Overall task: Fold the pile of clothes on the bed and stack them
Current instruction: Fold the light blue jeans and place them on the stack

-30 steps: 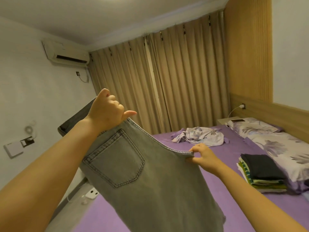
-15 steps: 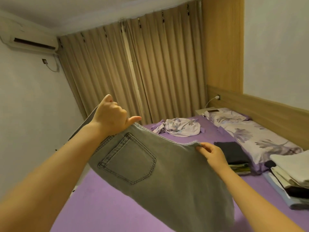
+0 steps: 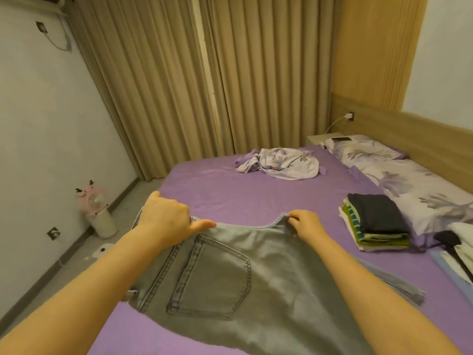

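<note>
1. a wide bed covered with a smooth purple sheet (image 3: pixel 230 196) is seen filling the middle of the room, with tan pleated curtains (image 3: pixel 179 80) hung behind it.
2. a pair of grey denim jeans (image 3: pixel 230 283) is held over the near part of the bed, back pocket facing up, its far end trailing onto the sheet at the right.
3. a crumpled white and lilac floral garment (image 3: pixel 281 163) is left lying near the far edge of the bed.
4. a neat stack of folded clothes topped by a dark grey piece (image 3: pixel 375 221) is set on the sheet to the right, beside the floral pillows (image 3: pixel 399 180).
5. the waistband is gripped at its left end by the left hand (image 3: pixel 163 217), fingers curled, thumb laid along the edge.
6. the waistband's right end is pinched by the right hand (image 3: pixel 305 224), fingers clenched on the denim.
</note>
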Motion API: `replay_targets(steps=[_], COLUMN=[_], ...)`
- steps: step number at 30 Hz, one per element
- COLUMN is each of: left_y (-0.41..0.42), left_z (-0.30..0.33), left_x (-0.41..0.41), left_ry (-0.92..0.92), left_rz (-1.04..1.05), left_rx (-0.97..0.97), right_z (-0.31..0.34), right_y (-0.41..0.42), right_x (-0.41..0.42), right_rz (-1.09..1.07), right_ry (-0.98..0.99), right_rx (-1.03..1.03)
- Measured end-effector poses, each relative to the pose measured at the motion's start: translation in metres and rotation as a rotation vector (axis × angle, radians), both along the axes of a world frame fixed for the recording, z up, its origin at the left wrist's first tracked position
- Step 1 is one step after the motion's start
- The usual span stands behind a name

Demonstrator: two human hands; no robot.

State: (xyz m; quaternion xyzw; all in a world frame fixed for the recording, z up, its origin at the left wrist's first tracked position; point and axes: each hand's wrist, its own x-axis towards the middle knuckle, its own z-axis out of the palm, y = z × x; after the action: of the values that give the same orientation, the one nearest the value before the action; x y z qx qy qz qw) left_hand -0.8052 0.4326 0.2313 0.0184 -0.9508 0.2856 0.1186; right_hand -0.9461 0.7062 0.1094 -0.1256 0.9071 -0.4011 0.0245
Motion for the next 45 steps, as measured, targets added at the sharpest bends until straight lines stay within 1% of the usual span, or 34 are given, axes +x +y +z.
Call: replay_targets(steps=[4,7,10,14,20,27,34,38,40,45], left_y=[-0.064,-0.106,-0.147,-0.187,-0.227,-0.277,-0.326,-0.355,-0.372,-0.414], left_z=[-0.074,-0.126,-0.164,-0.197,-0.238,-0.295,-0.370,-0.409,-0.422,-0.452], left_x=[-0.017,-0.028,-0.039,-0.051,-0.071,-0.093,-0.106,-0.130,-0.147,-0.193], left_ry=[-0.239,-0.350,-0.438,-0.533,-0.615,-0.676,-0.746,-0.803,-0.799,-0.794], left_rz=[0.142,0.192,0.232,0.256,0.259,0.363,0.413,0.393,0.395,0.492], left_rx=[0.099,0.149,0.179,0.223,0.288,0.349,0.407,0.415,0.404,0.354], right_z=[-0.082,-0.132,-0.163,-0.181,-0.210,-0.254,-0.308,-0.337,-0.347,-0.374], right_y=[-0.082,-0.121,-0.149,-0.178,-0.209,-0.261,-0.307,-0.331,-0.346,-0.392], right_x=[-0.015,-0.019,-0.024,-0.033,-0.057,-0.093,-0.115,-0.132,-0.144,-0.176], right_rz=[-0.013,-0.005,0.007,0.037,0.095,0.202,0.184,0.152,0.146,0.138], right_ry=[-0.145,-0.223,-0.267,-0.300,-0.309,-0.288,-0.383,-0.389,-0.379,-0.348], right_rx=[0.031,0.079,0.091,0.114,0.155,0.172,0.190,0.253,0.279,0.274])
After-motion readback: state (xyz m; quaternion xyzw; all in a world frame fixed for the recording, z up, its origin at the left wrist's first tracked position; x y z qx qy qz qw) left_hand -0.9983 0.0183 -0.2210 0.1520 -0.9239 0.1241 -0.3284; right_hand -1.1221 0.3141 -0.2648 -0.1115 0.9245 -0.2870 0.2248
